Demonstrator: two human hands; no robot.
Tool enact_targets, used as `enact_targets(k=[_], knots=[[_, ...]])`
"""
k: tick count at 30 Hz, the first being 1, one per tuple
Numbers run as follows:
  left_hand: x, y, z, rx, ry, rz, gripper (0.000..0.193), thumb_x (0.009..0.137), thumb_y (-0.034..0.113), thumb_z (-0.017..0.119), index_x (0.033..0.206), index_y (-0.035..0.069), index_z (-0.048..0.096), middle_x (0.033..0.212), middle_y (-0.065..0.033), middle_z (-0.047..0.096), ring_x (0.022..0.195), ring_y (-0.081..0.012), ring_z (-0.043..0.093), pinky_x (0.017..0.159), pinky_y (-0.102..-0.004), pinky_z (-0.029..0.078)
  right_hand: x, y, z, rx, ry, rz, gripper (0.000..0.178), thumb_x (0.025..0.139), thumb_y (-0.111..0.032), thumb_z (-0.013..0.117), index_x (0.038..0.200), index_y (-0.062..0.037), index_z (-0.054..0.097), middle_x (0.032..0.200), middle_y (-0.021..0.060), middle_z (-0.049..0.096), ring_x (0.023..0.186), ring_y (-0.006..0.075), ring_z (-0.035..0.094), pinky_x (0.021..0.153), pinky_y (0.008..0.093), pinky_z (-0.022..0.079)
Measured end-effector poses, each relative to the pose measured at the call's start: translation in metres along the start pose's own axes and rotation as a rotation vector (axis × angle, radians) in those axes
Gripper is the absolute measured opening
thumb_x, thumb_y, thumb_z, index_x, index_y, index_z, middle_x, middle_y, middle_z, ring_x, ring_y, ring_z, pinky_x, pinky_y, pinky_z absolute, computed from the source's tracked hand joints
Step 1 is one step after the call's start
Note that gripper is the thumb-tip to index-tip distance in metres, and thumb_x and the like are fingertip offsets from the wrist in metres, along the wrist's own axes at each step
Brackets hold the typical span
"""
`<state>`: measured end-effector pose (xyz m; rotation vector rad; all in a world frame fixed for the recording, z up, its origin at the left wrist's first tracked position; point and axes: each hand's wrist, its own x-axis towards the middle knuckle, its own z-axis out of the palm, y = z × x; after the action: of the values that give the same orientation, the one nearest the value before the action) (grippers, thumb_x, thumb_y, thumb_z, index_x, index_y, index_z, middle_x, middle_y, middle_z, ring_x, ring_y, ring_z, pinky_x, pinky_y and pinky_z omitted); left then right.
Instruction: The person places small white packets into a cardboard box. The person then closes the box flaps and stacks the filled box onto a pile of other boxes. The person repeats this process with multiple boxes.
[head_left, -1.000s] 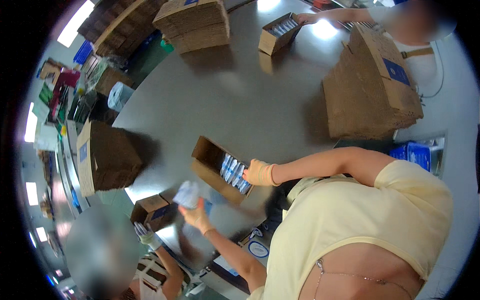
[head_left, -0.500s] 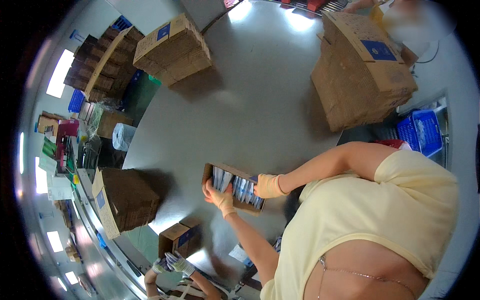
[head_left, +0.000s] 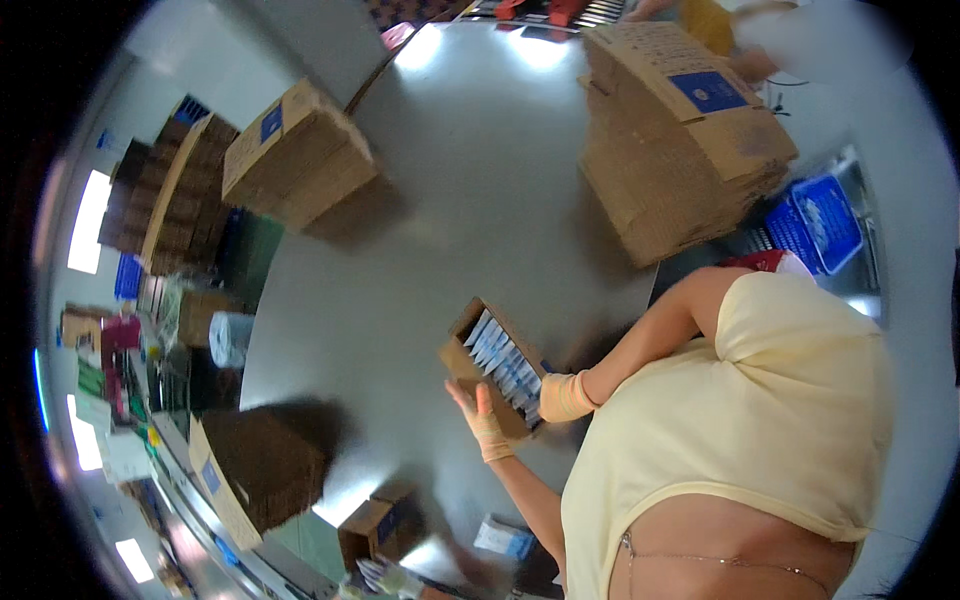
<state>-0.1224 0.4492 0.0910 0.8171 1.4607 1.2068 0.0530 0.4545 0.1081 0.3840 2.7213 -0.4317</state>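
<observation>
A small open cardboard box [head_left: 457,362] stands on the grey table, packed with a row of white-and-blue packets [head_left: 503,362] set on edge. My right hand [head_left: 566,397], in a pale yellow glove, grips the box's right end; its fingertips are partly hidden. Beside the box's near-left wall, my left hand [head_left: 482,416] is open, its gloved fingers apart and nothing in them. A white-and-blue packet [head_left: 504,538] lies near the table's lower edge.
Flattened-carton stacks stand at far right [head_left: 680,150], far left [head_left: 300,165] and near left [head_left: 265,465] on the grey table [head_left: 450,190]. A co-worker's gloved hand [head_left: 388,577] is by a small carton [head_left: 368,530]. Blue baskets [head_left: 825,225] sit at right.
The box has turned, its far end swinging away from me. My left hand has left the packets and box wall and opened; my right hand stays on the box. The whole view has shifted.
</observation>
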Motion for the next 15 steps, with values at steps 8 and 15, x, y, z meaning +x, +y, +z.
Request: enact_targets(k=[8,15], knots=[[0.010,-0.009,0.008,0.340,-0.003,0.083,0.052,0.096,0.023,0.051,0.138,-0.003,0.037,0.141,-0.0177,0.039,0.125,-0.0280,0.044,0.103,-0.0363,0.038,-0.047,0.210,-0.051,-0.017,0.452,0.717,0.016,0.075,-0.017,0.056,0.069,-0.0042,0.064,0.059,0.0155,0.063,0.054,0.0280,0.064,0.048,0.0415,0.048],[-0.020,-0.057,-0.015,0.484,-0.076,-0.031,0.046,0.093,0.027,0.053,0.128,-0.004,0.050,0.129,-0.0210,0.051,0.118,-0.0314,0.050,0.100,-0.0385,0.039,-0.081,0.284,-0.135,-0.299,0.691,1.388,0.049,0.075,-0.024,0.066,0.112,0.0041,0.051,0.110,0.0193,0.055,0.080,0.0272,0.063,0.062,0.0402,0.049]])
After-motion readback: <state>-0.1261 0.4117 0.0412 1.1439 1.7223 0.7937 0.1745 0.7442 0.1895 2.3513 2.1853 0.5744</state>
